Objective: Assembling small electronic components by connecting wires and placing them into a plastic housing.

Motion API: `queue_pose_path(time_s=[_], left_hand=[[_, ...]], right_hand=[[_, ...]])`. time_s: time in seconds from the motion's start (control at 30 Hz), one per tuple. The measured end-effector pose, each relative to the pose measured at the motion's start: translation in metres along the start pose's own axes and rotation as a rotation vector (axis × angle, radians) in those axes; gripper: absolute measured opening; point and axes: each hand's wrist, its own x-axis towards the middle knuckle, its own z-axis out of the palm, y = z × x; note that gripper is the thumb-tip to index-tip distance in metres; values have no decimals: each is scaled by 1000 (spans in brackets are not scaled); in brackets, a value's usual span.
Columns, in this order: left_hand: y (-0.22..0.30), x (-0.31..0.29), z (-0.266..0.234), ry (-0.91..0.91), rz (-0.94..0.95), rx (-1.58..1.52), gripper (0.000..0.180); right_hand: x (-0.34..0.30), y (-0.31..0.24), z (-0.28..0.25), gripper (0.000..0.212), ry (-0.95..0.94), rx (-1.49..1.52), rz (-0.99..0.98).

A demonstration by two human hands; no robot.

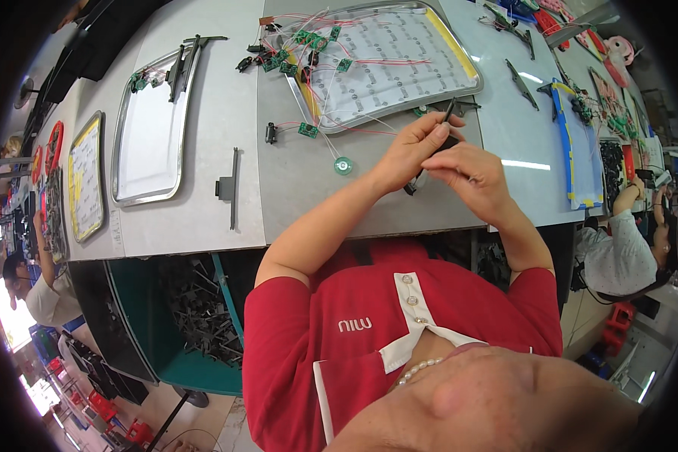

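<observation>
Head view, looking down: the person's left hand (418, 147) and right hand (474, 173) meet above a smooth grey tabletop (294, 196), near its front edge. Between them is a slim black plastic piece (447, 143), one end poking up past the left thumb. The left hand is closed on it, probably to steady it; the right has its fingers curled in close — whether they pinch the piece or only brush it, I cannot tell.

Just beyond lies a round-cornered metal tray (477, 84), its inner edge lined with a yellow strip (448, 41). Small green circuit boards (316, 41) with thin red and white wires are heaped at its left end, likely to keep them within reach. A round green disc (343, 165) lies nearer, on the bare surface. Farther left, a black bar with a square tab (225, 188) lies alone.

As for writing, the tray's white sheet (384, 83) carries rows of small grey print, too tiny to read — and pale lettering (355, 325) sits on the chest of the red short-sleeved shirt (294, 361).
</observation>
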Motion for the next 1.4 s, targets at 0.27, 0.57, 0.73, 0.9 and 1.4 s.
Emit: queue_pose_path(time_s=[0.27,0.57,0.73,0.9,1.4], left_hand=[[-3,-4,2,-29,-127,-85,32],[-7,-6,3,47,-42,-89,26],[-3,-4,3,57,47,-6,29],[4,-10,0,-139,-200,-130,30],[-4,-9,2,-161,-146,195,33]], right_hand=[[-8,4,-5,12,162,44,108],[-10,4,-2,11,267,228,248],[-14,0,6,13,121,73,68],[-8,-1,-8,14,304,-24,42],[-13,22,-20,11,456,-12,104]])
